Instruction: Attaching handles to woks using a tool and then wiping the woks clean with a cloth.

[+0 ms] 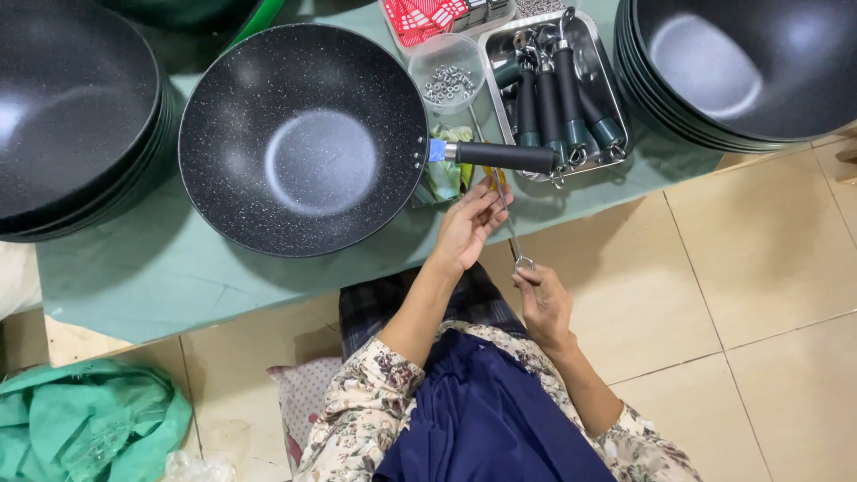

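Directly ahead of the hands: speckled black wok (303,138) on the green-covered worktop (134,268), its black handle (504,157) lying left to right, free end towards the steel tray of spare handles (596,67). Left hand (466,225) sits just below the handle's root, fingers cupped around a yellow-gripped tool. Right hand (542,299) is nearer the body, pinching the ringed end of a thin metal rod (506,207) that slants up towards the handle. Left hand is nearer.
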